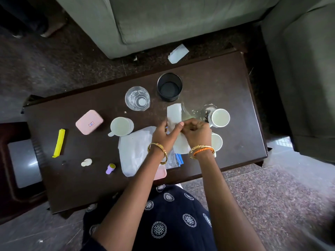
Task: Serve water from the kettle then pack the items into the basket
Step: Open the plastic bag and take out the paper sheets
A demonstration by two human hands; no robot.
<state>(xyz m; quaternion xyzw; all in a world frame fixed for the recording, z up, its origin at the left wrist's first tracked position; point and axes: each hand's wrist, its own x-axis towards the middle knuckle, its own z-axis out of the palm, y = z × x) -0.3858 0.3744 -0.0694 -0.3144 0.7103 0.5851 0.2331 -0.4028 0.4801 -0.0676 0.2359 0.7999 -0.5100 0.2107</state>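
Near edge of dark brown wooden surface [226, 91]: white plastic bag [134, 151] lies flat, pink tray corner [160, 173] under it. Left hand [163, 134] and right hand [196, 132] close together mid-surface, fingers curled, both pinching white paper sheet [174, 113], seemingly over spilled water puddle [194, 114].

Right side: two white cups [220, 117]. Farther: clear glass tumbler [137, 98] holds water, so serving likely done. Black mesh basket [169, 87] near far edge, empty; packing not begun. Kettle not visible.
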